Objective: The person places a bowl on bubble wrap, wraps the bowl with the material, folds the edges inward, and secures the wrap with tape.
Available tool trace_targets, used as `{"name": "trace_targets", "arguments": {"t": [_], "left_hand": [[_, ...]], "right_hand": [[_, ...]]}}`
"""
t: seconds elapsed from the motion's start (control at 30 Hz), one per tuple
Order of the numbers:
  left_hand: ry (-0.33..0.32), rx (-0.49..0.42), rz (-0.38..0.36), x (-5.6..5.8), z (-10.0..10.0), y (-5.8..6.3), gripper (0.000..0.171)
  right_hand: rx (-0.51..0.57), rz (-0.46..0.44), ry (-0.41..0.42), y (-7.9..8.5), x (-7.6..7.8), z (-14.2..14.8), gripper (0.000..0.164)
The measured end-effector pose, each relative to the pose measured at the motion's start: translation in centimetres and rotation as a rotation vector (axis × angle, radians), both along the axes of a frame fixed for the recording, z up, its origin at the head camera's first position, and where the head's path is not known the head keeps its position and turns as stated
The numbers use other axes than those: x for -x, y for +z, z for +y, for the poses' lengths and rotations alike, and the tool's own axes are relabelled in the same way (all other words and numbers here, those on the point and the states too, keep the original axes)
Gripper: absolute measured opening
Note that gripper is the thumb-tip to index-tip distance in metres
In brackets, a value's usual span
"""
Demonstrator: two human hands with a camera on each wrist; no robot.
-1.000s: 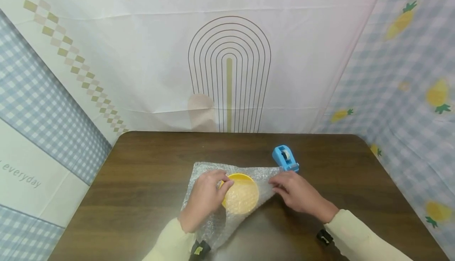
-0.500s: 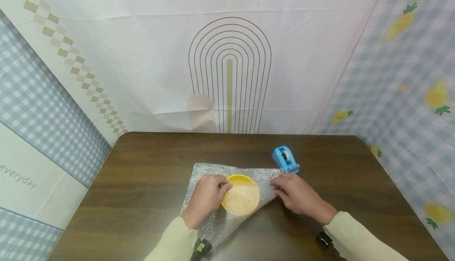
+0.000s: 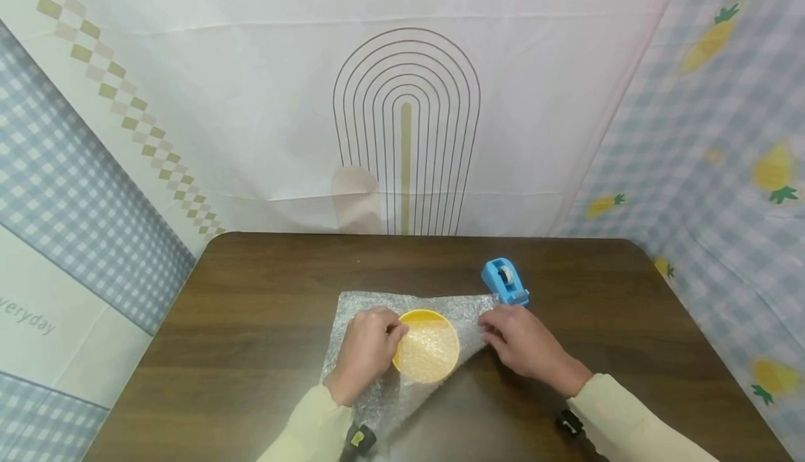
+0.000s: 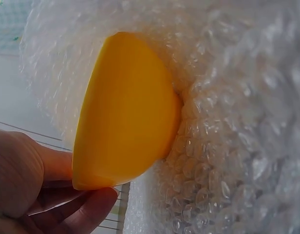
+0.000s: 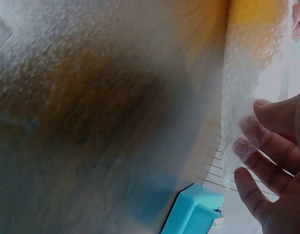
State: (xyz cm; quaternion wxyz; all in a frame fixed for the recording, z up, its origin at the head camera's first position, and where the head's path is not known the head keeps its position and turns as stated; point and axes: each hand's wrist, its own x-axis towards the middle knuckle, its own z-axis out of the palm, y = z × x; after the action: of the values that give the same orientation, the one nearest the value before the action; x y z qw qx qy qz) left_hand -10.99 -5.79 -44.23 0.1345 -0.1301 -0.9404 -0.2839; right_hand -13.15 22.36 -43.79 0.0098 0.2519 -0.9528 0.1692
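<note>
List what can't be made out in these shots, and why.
Head view: details inside the yellow bowl, blurred by the bubble wrap over most of its opening.
Head view: part of the bowl's left rim, behind the left hand.
Head view: start of the printed word, cut off by the left edge.
Right wrist view: some right hand fingertips, hazy through the wrap.
Right wrist view: rest of the blue tape dispenser, cut off by the bottom edge.

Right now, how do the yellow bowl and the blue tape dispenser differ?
The bowl is round and yellow; the dispenser is blue and elongated. The bowl sits on bubble wrap, partly covered by its fold; the dispenser stands on the table. The left hand holds the bowl's rim; the dispenser is unheld. Both are brightly coloured.
</note>
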Motion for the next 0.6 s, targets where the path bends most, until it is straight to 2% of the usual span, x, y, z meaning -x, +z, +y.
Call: {"name": "trace_targets", "arguments": {"t": [0.17, 0.37, 0.5, 0.6], "left_hand": [[-0.002, -0.003, 0.024, 0.01, 0.02, -0.12, 0.014], [0.003, 0.003, 0.061, -0.03, 0.07, -0.25, 0.017], [0.015, 0.005, 0.075, -0.14, 0.09, -0.23, 0.018], [0.031, -0.005, 0.056, -0.22, 0.1, -0.1, 0.017]], "right_hand": [[0.025, 0.023, -0.044, -0.2, 0.0, 0.04, 0.017], [0.11, 0.087, -0.15, -0.45, -0.44, 0.06, 0.032], [0.154, 0.067, -0.267, -0.21, -0.8, -0.28, 0.037], [0.184, 0.005, -0.342, 0.06, -0.95, -0.53, 0.034]]}}
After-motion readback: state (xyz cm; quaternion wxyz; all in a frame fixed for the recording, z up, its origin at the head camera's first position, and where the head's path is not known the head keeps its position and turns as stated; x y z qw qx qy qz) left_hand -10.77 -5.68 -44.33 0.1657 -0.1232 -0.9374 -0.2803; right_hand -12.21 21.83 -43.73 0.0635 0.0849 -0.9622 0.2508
